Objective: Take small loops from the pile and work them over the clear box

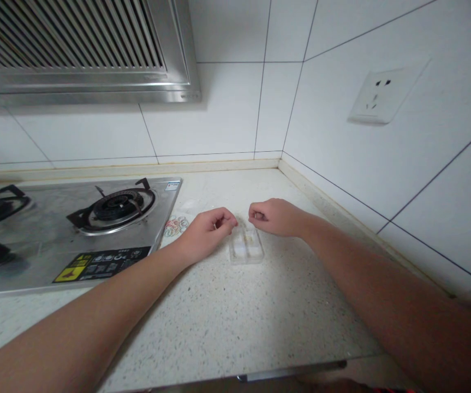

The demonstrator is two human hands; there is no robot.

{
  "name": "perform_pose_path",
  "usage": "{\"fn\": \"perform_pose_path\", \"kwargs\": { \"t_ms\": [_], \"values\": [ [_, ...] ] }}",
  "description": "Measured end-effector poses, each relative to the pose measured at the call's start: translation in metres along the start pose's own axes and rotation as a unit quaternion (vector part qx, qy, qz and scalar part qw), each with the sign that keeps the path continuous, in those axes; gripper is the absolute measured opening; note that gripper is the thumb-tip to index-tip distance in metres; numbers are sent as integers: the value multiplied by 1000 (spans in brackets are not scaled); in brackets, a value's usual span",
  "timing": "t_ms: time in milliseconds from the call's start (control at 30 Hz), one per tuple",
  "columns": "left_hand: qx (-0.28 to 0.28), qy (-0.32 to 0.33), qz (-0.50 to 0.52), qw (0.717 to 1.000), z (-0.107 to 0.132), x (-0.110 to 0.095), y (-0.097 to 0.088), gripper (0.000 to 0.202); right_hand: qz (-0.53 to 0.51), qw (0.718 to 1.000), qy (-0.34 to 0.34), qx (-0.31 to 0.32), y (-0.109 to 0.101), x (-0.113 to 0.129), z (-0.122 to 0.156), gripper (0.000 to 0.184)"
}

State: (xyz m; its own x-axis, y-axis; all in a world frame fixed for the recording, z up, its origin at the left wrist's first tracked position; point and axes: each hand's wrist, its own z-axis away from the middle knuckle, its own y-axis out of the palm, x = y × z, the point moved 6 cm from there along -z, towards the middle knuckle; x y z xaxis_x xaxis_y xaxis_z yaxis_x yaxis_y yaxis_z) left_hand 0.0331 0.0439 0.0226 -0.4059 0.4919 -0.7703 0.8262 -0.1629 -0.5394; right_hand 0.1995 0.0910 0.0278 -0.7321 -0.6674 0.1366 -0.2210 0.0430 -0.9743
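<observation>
Over the countertop, my left hand [208, 233] is closed in a pinch, thumb and forefinger tips together. Whatever it may hold is too small to make out. Facing it across a narrow gap, my right hand [278, 217] is also closed, its fingers curled against the thumb, and its content cannot be seen. Just below and between the two hands sits a small clear plastic box [246, 252] with compartments. Some tiny yellowish bits seem to lie in its far part. Beside my left wrist lies a patch of small multicoloured ring shapes [176, 225], partly behind the hand.
A steel gas hob [137, 262] with black burner supports [118, 206] fills the left of the speckled counter [219, 316]. A range hood [178, 93] hangs above it. White tiled walls meet in the back corner; a socket [376, 97] is on the right wall.
</observation>
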Motion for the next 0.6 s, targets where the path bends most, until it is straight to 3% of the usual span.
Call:
{"fn": "perform_pose_path", "kwargs": {
  "t_ms": [167,267,600],
  "values": [
    [63,58,-132,987,6,-7,5,18,31,998,26,48,11,-10,-3,21],
    [61,85,-177,979,7,-13,3,16,42,997,22,65,14,-10,-4,21],
    [71,72,-214,972,6,-8,2,17,50,996,0,75,14,-4,-1,22]
  ]
}}
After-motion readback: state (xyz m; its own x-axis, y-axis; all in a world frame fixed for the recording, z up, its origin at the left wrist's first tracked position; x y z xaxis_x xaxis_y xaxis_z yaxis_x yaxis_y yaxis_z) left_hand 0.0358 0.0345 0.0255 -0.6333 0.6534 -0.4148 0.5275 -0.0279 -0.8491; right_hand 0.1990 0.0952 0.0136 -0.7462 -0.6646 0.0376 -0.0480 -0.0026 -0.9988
